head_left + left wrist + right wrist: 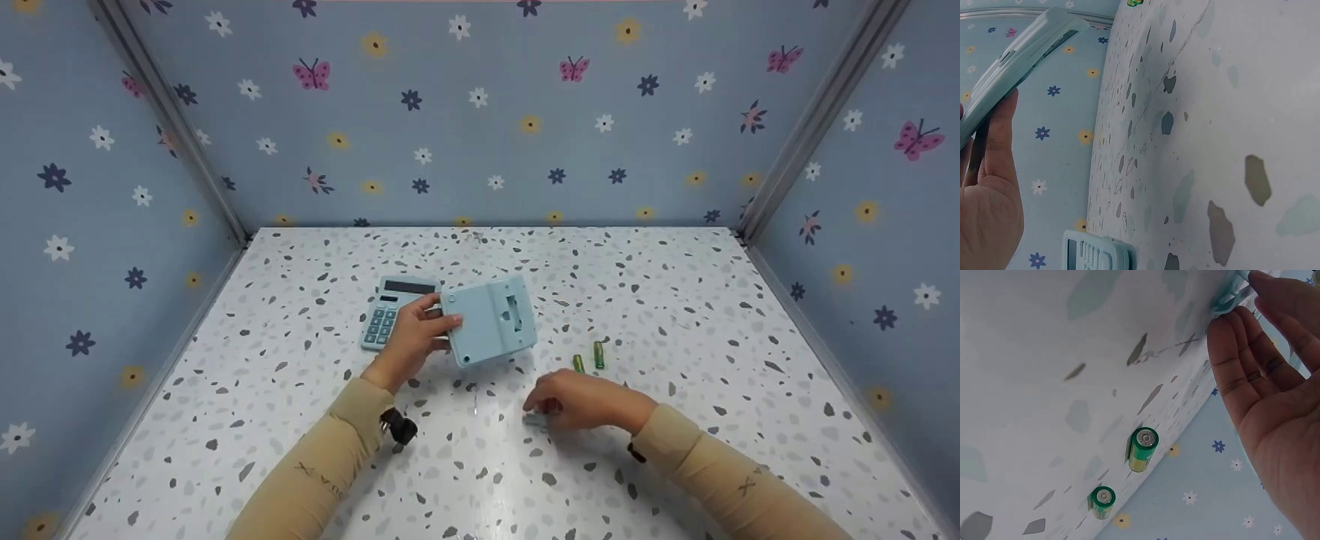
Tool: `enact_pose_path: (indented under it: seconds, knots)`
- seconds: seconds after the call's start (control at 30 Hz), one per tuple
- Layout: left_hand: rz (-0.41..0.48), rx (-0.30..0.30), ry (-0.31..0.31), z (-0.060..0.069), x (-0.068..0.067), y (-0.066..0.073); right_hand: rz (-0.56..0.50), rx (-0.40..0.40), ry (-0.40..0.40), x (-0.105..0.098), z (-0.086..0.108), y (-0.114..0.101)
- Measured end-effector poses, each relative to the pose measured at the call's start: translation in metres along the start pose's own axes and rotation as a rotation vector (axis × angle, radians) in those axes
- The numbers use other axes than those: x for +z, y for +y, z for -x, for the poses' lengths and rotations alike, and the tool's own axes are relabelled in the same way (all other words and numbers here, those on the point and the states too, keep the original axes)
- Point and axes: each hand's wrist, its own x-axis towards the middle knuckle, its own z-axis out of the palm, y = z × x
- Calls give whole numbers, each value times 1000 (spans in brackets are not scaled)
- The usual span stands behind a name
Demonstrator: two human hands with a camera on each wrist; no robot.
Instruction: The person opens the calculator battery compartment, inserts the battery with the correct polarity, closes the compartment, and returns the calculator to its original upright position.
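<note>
My left hand grips a pale blue calculator by its edge, thumb on the back, lifted off the table. Its underside faces up, and its battery slot is uncovered. My right hand is low over the table to the right and pinches a small pale blue piece, which looks like a battery cover; the fingers partly hide it. Two green batteries, one in full sight and the other nearer the right hand, lie just beyond that hand.
Another pale blue calculator lies face up behind the left hand, partly covered by it. The speckled white table is enclosed by flowered blue panels at the back and both sides.
</note>
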Motion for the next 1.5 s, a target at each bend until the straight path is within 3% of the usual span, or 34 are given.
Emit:
enact_pose_path:
  seconds: [0.33,0.6,1.03,1.5]
  knots:
    - [19,-2,5,-3,-1,-1,-2,32,91,-20,2,2]
    - [1,6,8,-1,-1,-1,-24,112,186,-30,5,5]
    - [8,3,21,-1,-1,0,-82,326,332,-39,9,16]
    - [-4,-1,18,-1,-2,0,-96,502,423,-37,16,26]
